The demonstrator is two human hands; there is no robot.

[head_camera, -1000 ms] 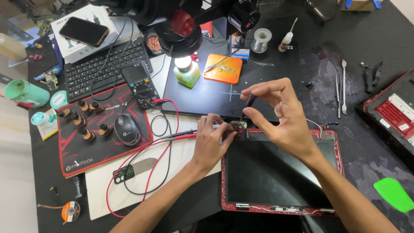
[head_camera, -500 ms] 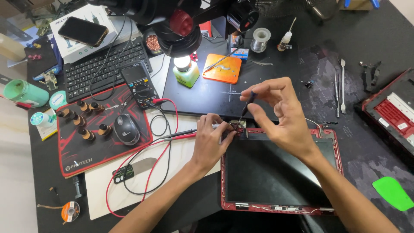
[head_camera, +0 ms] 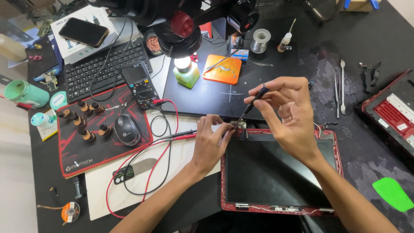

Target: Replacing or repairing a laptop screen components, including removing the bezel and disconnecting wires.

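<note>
A red-framed laptop screen lid [head_camera: 224, 190] lies flat with its dark panel [head_camera: 276, 172] facing up. My left hand [head_camera: 210, 142] pinches the lid's top left corner, fingertips right beside the tool tip. My right hand [head_camera: 290, 116] holds a thin black screwdriver [head_camera: 250, 107] by its upper end between thumb and fingers. The tool slants down and left, and its tip meets that same corner. What lies under the tip is too small to tell.
Red and black probe leads [head_camera: 181, 136] run under my left wrist to a multimeter [head_camera: 137, 82]. A mouse [head_camera: 127, 129], keyboard [head_camera: 103, 64], green bottle [head_camera: 186, 71], orange plate [head_camera: 223, 69] and microscope head [head_camera: 181, 26] lie behind. At right are metal spudgers [head_camera: 340, 86], a red laptop base [head_camera: 392, 112] and a green pick [head_camera: 392, 194].
My right hand's fingers have drawn in around the screwdriver's top and shifted on it. My left hand stays at the lid's corner.
</note>
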